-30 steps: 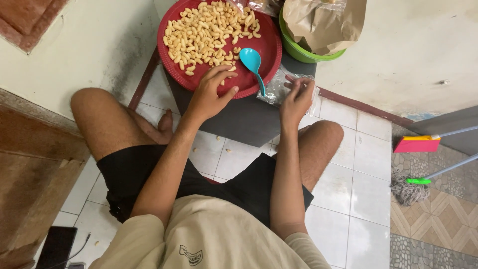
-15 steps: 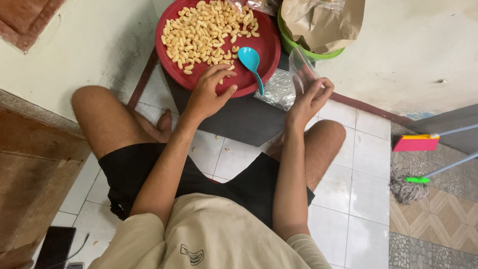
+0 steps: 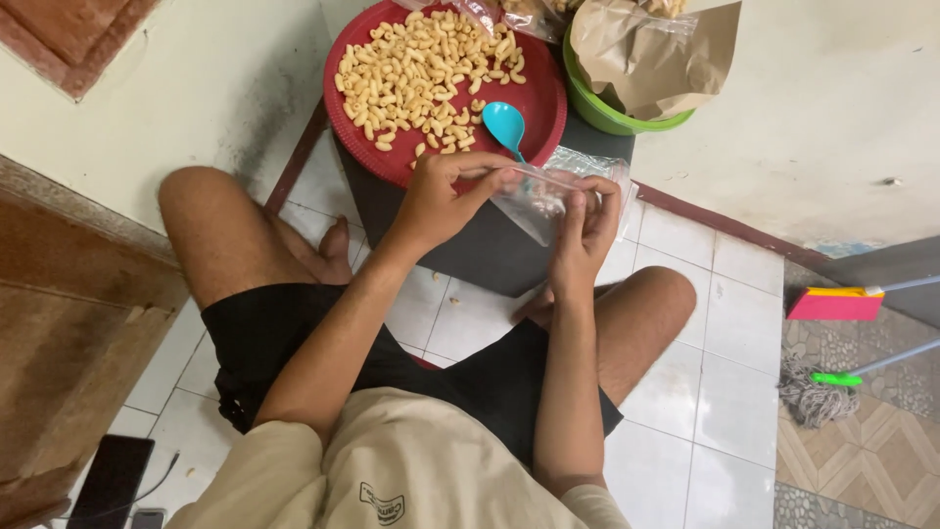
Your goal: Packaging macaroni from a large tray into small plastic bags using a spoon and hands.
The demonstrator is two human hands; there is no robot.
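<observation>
Clear plastic bag was held over dark stool, just below red tray. Left hand pinched bag's mouth; right hand clamped its other edge. Risk, as judged: thin film slipping from fingertips, bag falling. Count: one bag, one blue spoon, one tray, one green bowl, snack pieces too many to count.
</observation>
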